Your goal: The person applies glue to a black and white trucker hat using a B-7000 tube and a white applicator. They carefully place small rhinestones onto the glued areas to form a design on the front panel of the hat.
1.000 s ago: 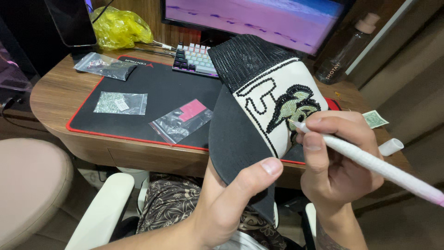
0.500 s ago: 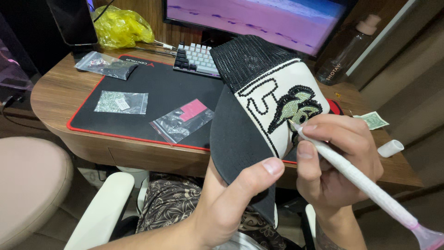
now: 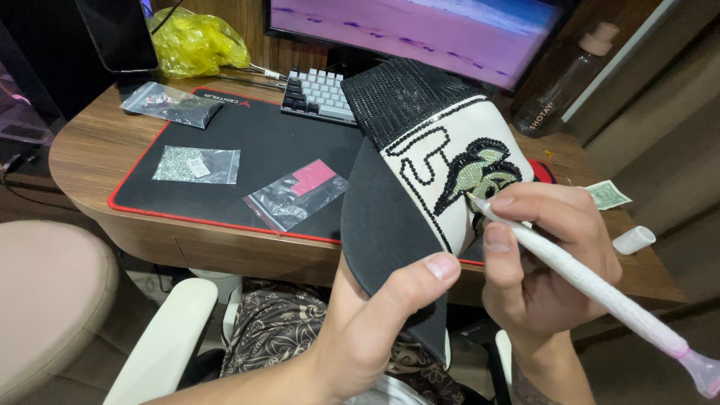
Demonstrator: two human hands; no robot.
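Above the near edge of the wooden desk (image 3: 82, 150), the left hand (image 3: 367, 330) holds up a black and white cap (image 3: 420, 172), thumb pressed flat on the underside of its black brim, the fingers hidden behind it. The right hand (image 3: 547, 262) is closed around a white pen-like tool (image 3: 592, 289), gripped between thumb and fingers, its tip touching the beaded figure on the cap's white front panel. The tool's pink end juts out toward the lower right corner.

Behind the cap lies a black desk mat (image 3: 255, 150) with a red border. On it rest 2 small clear bags: 1 with pale beads (image 3: 196, 163), 1 with a pink card (image 3: 296, 193). A 3rd bag of dark beads (image 3: 172, 105) sits at the mat's far left corner. A keyboard (image 3: 319, 94) stands just behind the cap, partly covered by it, under a monitor (image 3: 420, 30). A yellow plastic bag (image 3: 195, 41) lies at the back left, a clear bottle (image 3: 562, 86) at the right. A banknote (image 3: 607, 195) and a white cap-shaped tube (image 3: 634, 240) lie near the right hand. The raised cap blocks the mat's right part.

Compared with half a second ago, the cap and left thumb have held their place; the tool tip has stayed on the beaded figure with barely any shift.
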